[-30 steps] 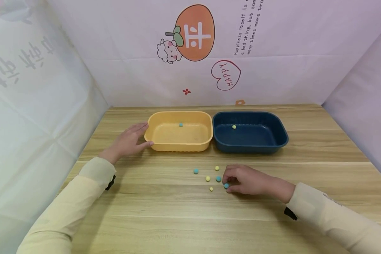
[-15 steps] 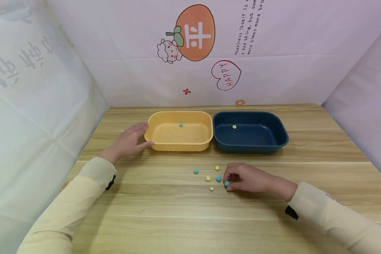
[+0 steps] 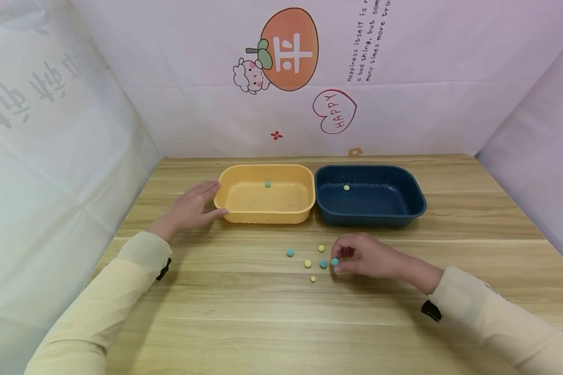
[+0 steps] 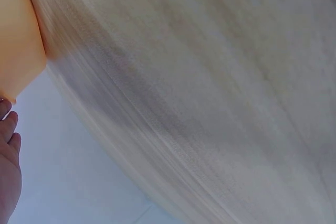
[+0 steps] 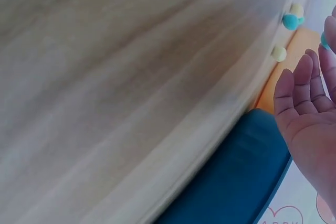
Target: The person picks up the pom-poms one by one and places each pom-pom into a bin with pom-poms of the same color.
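Observation:
My right hand point(image 3: 368, 255) pinches a small blue ball point(image 3: 335, 262) between thumb and fingertips, low over the table in front of the dark blue bin point(image 3: 370, 221). In the right wrist view the same blue ball point(image 5: 325, 41) peeks out by the fingertips. Beside this hand lie a blue ball point(image 3: 323, 264) and yellow balls, one nearer the bins point(image 3: 321, 248) and one to the left point(image 3: 307, 264). My left hand point(image 3: 192, 208) rests against the left end of the yellow bin point(image 3: 267, 217), thumb along its front and fingers extended at its side.
Both bins stand side by side near the back wall point(image 3: 192, 120). One blue ball point(image 3: 268, 184) is in the yellow bin, one yellow ball point(image 3: 346, 188) in the dark blue bin. Another blue ball point(image 3: 290, 252) and a smaller yellow ball point(image 3: 313, 279) lie on the wooden table point(image 3: 244, 323).
My right hand has lifted the pinched blue ball and moved it slightly toward the bins. The left hand, the bins and the other balls stay in place.

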A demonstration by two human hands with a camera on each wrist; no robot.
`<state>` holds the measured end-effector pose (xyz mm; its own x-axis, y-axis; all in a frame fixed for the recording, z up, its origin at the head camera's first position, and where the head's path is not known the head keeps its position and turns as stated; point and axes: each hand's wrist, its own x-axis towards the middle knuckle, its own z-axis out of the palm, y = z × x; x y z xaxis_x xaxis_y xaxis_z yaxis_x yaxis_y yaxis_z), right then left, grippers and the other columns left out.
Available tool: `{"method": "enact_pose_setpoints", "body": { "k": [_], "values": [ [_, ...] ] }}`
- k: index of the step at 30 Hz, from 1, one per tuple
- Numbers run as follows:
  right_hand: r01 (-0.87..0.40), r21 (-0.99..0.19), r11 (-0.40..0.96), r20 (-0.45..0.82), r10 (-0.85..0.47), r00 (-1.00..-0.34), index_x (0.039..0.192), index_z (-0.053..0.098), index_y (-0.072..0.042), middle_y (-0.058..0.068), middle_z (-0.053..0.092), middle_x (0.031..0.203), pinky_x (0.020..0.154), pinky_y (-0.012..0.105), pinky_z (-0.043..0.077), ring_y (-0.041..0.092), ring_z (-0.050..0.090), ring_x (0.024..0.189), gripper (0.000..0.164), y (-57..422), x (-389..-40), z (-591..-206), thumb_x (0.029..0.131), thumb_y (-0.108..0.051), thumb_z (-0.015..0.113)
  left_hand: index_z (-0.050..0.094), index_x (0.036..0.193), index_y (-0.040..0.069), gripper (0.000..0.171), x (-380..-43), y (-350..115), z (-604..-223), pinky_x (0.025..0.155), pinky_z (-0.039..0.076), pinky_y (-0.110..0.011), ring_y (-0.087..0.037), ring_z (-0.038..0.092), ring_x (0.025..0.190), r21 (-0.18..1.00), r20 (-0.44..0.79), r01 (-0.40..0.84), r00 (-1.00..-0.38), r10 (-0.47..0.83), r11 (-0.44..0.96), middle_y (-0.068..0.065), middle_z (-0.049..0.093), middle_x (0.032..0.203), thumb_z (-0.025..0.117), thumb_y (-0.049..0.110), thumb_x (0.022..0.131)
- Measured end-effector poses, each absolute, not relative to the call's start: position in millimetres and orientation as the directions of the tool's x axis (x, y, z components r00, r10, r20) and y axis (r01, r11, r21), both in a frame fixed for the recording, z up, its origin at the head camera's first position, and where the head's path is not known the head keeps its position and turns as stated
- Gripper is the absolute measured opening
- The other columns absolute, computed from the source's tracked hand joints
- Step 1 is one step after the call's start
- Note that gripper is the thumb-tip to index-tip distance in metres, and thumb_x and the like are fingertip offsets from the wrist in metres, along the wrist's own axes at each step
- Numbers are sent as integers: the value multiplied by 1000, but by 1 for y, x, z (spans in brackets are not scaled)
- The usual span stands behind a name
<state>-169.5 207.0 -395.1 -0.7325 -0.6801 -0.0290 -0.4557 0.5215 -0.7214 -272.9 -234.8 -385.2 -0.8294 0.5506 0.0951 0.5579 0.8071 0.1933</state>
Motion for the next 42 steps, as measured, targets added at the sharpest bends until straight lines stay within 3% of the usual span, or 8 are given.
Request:
{"method": "enact_pose_setpoints", "body": {
  "k": [8,18,28,42],
  "values": [
    [-473,-719,509,36,-653,-757,92,66,-19,-7,61,85,71,30,50,16,55,80,13,205,-171,-387,85,-16,77,30,148,-7,85,-272,-233,-382,115,17,-48,-36,24,142,192,88,554,-832,548,810,-23,30,153,55,54,94],
    [-513,-693,507,128,-613,-779,92,66,-19,-7,61,85,72,32,51,15,56,79,14,204,-178,-374,84,-20,78,30,149,-6,85,-271,-234,-383,116,17,-48,-36,23,142,196,77,543,-839,539,817,-22,29,154,55,54,94],
    [-490,-720,492,176,-553,-814,91,67,-15,-2,60,82,65,29,49,19,55,76,14,195,-186,-360,83,-10,77,29,150,-4,86,-273,-235,-385,116,17,-48,-36,22,143,210,71,532,-845,530,820,-21,28,155,55,56,94],
    [-472,-711,521,217,-476,-852,94,67,-13,0,62,83,65,33,49,20,55,76,14,182,-205,-351,84,-13,77,29,149,-5,87,-270,-234,-384,116,17,-48,-37,22,143,226,73,525,-849,523,821,-20,27,155,54,56,94]
  ]
}}
